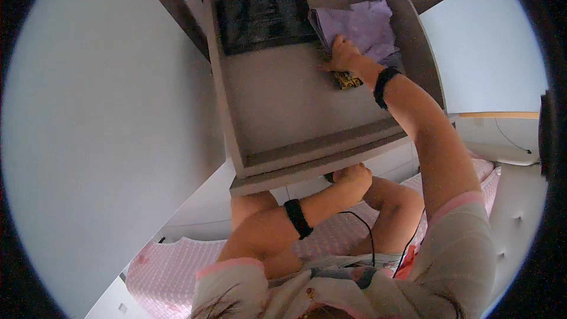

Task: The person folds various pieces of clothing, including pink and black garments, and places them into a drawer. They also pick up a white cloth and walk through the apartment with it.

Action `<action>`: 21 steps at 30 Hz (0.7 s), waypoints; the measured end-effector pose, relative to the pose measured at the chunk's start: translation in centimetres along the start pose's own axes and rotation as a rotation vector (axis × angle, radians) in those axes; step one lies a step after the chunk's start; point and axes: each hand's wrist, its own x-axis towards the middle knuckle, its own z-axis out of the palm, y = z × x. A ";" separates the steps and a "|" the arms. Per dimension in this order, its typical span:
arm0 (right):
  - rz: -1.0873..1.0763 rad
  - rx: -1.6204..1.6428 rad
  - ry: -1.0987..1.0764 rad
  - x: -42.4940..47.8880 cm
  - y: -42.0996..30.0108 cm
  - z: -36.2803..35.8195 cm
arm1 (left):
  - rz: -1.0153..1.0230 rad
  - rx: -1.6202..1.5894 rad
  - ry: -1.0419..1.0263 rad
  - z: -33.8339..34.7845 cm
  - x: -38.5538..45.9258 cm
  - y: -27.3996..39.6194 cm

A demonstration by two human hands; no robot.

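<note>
My right hand [347, 56] reaches into an open drawer [279, 97]. Its fingers are curled at the near edge of a folded purple cloth [363, 24]. Under the palm, a small black-and-yellow patterned item [349, 81] shows in part; whether the fingers grip it or the cloth is hidden. Lower down, outside the drawer's front, my left hand [355, 181] is bent inward close to my knee. A small dark thing [329, 177] shows beside its fingers, and I cannot tell if it is held. Both wrists wear black bands.
A black flat item [268, 20] lies in the drawer's back left. A large pale panel [110, 110] stands close on the left. Below is a bed with a pink patterned cover [177, 266]. A black cable [371, 235] hangs near my lap. A padded headboard [516, 230] is at right.
</note>
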 end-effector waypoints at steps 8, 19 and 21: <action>-0.006 -0.024 0.020 3.2 2.1 0.2 | -0.087 -0.029 -0.029 -0.9 -0.6 -0.5; 0.084 0.045 0.200 2.6 1.0 1.1 | -0.095 -0.194 -0.113 -0.7 -0.2 -0.2; 0.125 0.051 0.197 3.5 2.0 1.0 | -0.111 -0.156 -0.084 -1.3 -0.6 0.0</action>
